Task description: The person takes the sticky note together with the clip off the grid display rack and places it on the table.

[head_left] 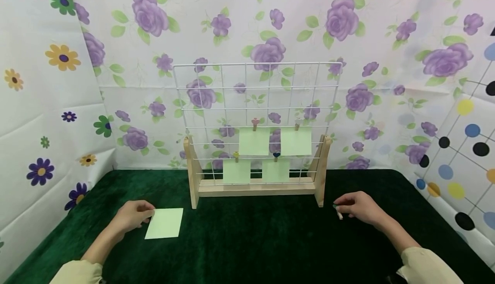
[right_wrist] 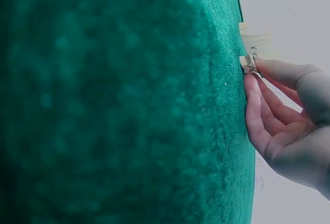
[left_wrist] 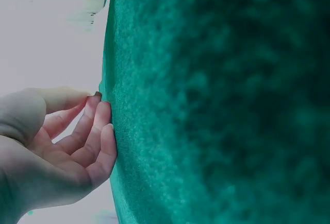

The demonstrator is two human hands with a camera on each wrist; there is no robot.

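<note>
My left hand [head_left: 134, 215] pinches the upper left corner of a pale green square paper [head_left: 165, 224], close over the cloth. In the left wrist view, the thumb and index finger of that hand [left_wrist: 72, 136] meet at the paper's thin edge. On the right, my right hand [head_left: 359, 206] pinches a small wooden clothespin [head_left: 339, 213] with a dark green end, low over the cloth. The right wrist view shows the clothespin [right_wrist: 247, 63] between thumb and fingertips. Between the hands, farther back, stands a white wire grid [head_left: 257, 87] in a wooden stand [head_left: 257, 189].
Several green papers hang on the grid's lower part, among them one at the upper right [head_left: 296, 141], each under a clothespin with a coloured heart. Dark green cloth [head_left: 255, 241] covers the table. A flowered sheet [head_left: 239, 22] hangs behind, with patterned sheets at both sides.
</note>
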